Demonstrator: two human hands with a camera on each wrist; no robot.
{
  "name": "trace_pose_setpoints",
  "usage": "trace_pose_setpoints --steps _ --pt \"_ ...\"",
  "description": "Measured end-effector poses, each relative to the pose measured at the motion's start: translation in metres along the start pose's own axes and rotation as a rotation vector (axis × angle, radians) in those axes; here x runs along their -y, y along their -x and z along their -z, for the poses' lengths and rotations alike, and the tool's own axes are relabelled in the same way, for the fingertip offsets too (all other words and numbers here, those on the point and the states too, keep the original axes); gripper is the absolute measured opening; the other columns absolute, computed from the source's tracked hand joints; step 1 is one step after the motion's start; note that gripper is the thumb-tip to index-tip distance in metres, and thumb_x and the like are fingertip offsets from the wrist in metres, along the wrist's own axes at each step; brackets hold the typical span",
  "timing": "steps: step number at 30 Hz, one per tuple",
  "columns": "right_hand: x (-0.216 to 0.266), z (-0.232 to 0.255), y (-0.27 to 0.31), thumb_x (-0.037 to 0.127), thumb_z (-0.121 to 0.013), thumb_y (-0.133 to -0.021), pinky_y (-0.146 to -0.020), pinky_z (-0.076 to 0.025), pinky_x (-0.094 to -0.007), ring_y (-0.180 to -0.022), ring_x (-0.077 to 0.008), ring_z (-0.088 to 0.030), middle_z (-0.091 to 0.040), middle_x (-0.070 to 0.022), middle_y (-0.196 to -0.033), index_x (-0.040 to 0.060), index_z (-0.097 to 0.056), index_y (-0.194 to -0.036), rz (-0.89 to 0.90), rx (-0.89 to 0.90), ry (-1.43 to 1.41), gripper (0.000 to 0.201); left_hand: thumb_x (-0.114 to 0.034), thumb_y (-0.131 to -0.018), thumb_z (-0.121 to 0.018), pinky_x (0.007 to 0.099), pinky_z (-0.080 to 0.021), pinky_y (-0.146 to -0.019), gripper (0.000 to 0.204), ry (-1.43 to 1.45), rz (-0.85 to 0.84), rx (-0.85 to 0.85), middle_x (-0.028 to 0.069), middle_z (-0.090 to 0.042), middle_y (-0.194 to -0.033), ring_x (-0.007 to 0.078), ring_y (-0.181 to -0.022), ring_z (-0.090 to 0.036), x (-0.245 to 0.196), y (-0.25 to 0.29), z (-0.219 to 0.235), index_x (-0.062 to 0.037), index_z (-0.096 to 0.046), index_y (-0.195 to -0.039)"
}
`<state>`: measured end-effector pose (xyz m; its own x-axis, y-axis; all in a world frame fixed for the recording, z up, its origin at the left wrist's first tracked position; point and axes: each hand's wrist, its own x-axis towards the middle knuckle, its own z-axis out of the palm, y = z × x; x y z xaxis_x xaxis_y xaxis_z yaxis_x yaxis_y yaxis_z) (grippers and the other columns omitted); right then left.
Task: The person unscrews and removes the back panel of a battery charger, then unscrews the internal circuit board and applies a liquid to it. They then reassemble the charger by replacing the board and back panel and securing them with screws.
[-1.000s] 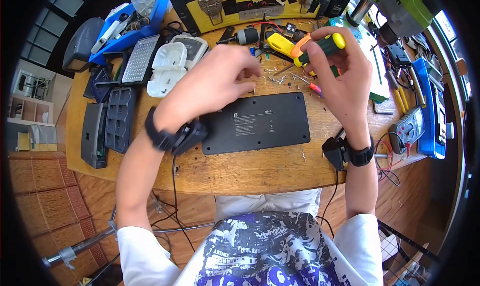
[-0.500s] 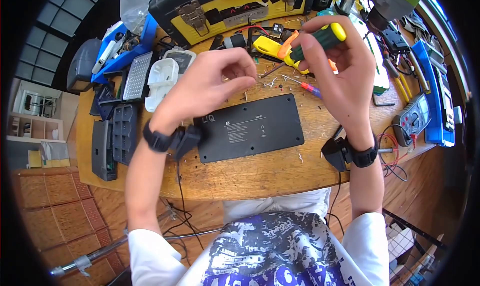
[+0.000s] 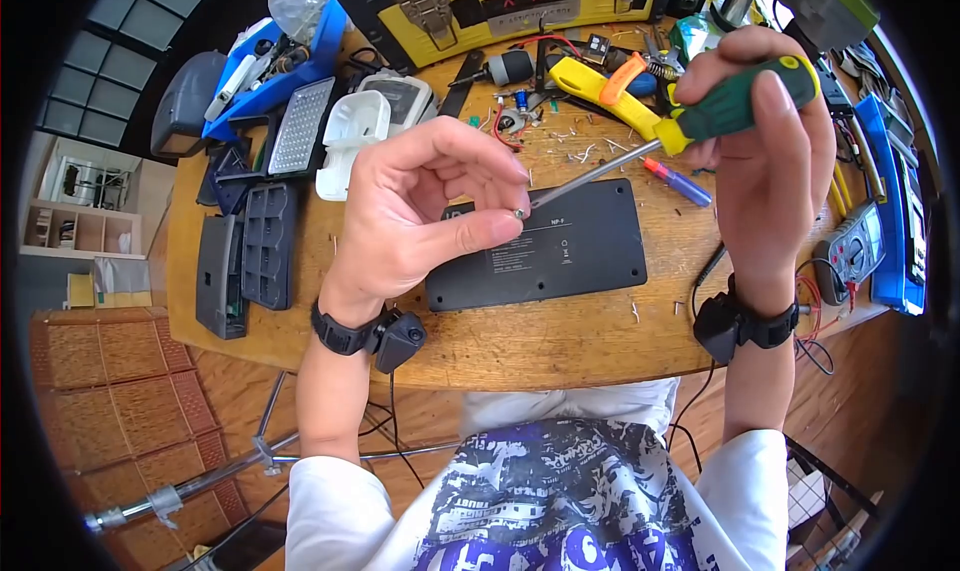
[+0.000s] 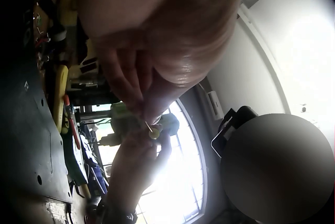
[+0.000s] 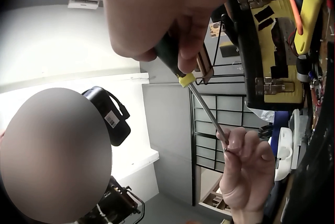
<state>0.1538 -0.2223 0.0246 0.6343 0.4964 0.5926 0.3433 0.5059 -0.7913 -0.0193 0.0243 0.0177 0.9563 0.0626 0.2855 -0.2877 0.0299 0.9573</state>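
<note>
My right hand (image 3: 770,181) grips a screwdriver (image 3: 730,106) by its green handle with yellow ends. Its metal shaft (image 5: 205,107) slants down to the left, and the tip meets the fingertips of my left hand (image 3: 415,206). Between that thumb and index finger I pinch a tiny shiny screw (image 3: 519,214), right at the screwdriver's tip. Below the hands a flat black panel (image 3: 590,246) with white print and holes along its edge lies on the wooden table (image 3: 480,346). My left hand covers its upper left part.
A yellow utility knife (image 3: 600,96), a purple-handled screwdriver (image 3: 680,181) and scattered screws lie behind the panel. Black trays (image 3: 268,251) and a white container (image 3: 345,136) stand left. A yellow-black toolbox (image 3: 500,11) is at the back, a multimeter (image 3: 845,246) at right.
My right hand has drawn back to the right and tilted the screwdriver, so its shaft shows. My left hand has turned palm inward, its fingertips now at the screwdriver's tip.
</note>
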Motion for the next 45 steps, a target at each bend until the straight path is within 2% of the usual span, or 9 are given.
trace_pose_setpoints --steps 2,13,25,34,36,39,41,45 --pt "0.003 -0.003 0.001 0.025 -0.048 -0.114 -0.07 -0.055 -0.0229 -0.079 -0.0126 -0.066 -0.073 -0.019 -0.11 -0.0088 -0.054 -0.139 -0.019 -0.005 -0.026 0.042 0.008 -0.086 -0.088 0.0276 -0.061 -0.091 0.036 0.039 -0.029 0.015 0.0086 -0.076 -0.107 0.0136 -0.098 -0.074 0.006 0.001 0.002 0.0032 -0.073 -0.118" --pt "-0.004 -0.009 0.002 0.022 -0.05 -0.114 -0.069 -0.057 -0.0252 -0.08 -0.0143 -0.067 -0.073 -0.0202 -0.11 -0.0088 -0.054 -0.137 0.036 0.048 0.041 0.039 0.008 -0.088 -0.086 0.0259 -0.059 -0.09 0.035 0.034 0.02 -0.025 0.0078 -0.076 -0.107 0.0112 -0.097 -0.072 0.009 0.007 0.001 0.0028 -0.073 -0.12" --pt "-0.004 -0.017 0.002 0.021 -0.054 -0.114 -0.069 -0.056 -0.0244 -0.079 -0.0129 -0.066 -0.074 -0.0193 -0.108 -0.0077 -0.056 -0.136 0.046 0.013 0.061 0.036 0.006 -0.09 -0.085 0.0259 -0.059 -0.091 0.032 -0.007 0.044 -0.042 0.0061 -0.075 -0.106 0.0103 -0.097 -0.071 0.011 0.008 0.003 0.0021 -0.074 -0.119" --pt "0.0 -0.024 0.004 0.026 -0.059 -0.112 -0.069 -0.056 -0.0241 -0.079 -0.0116 -0.067 -0.076 -0.0167 -0.105 -0.0067 -0.056 -0.135 0.098 0.033 0.259 0.04 0.007 -0.09 -0.084 0.0256 -0.059 -0.089 0.03 -0.096 0.065 -0.027 0.0057 -0.075 -0.105 0.0099 -0.094 -0.071 0.011 0.008 0.003 0.0023 -0.075 -0.119" --pt "0.004 -0.025 0.004 0.028 -0.062 -0.111 -0.068 -0.056 -0.0238 -0.077 -0.0117 -0.068 -0.077 -0.016 -0.103 -0.0064 -0.057 -0.134 0.17 0.131 0.29 0.042 0.007 -0.09 -0.084 0.0257 -0.059 -0.088 0.03 -0.14 0.075 -0.023 0.0057 -0.075 -0.105 0.01 -0.093 -0.071 0.011 0.008 0.002 0.0026 -0.075 -0.118" --pt "0.007 -0.025 0.003 0.027 -0.063 -0.11 -0.068 -0.056 -0.0235 -0.078 -0.0127 -0.07 -0.077 -0.0163 -0.101 -0.0071 -0.057 -0.134 0.166 0.209 0.266 0.043 0.009 -0.087 -0.085 0.0265 -0.056 -0.086 0.031 -0.199 0.055 0.019 0.006 -0.075 -0.103 0.0108 -0.091 -0.069 0.012 0.01 0.0 0.0032 -0.075 -0.117" --pt "0.008 -0.027 0.004 0.027 -0.064 -0.109 -0.068 -0.056 -0.0237 -0.078 -0.0129 -0.07 -0.077 -0.0164 -0.1 -0.0076 -0.057 -0.134 0.157 0.23 0.276 0.043 0.009 -0.087 -0.083 0.0277 -0.056 -0.087 0.031 -0.277 0.091 0.102 0.006 -0.075 -0.105 0.0118 -0.091 -0.07 0.01 0.012 -0.001 0.0035 -0.076 -0.117" --pt "0.008 -0.031 0.005 0.025 -0.067 -0.106 -0.068 -0.055 -0.0243 -0.078 -0.0127 -0.07 -0.077 -0.0164 -0.097 -0.0096 -0.059 -0.131 0.143 0.322 0.262 0.043 0.01 -0.087 -0.081 0.0272 -0.055 -0.086 0.031 -0.337 0.162 0.153 0.0056 -0.077 -0.104 0.0115 -0.092 -0.071 0.01 0.014 -0.01 0.0034 -0.077 -0.116"
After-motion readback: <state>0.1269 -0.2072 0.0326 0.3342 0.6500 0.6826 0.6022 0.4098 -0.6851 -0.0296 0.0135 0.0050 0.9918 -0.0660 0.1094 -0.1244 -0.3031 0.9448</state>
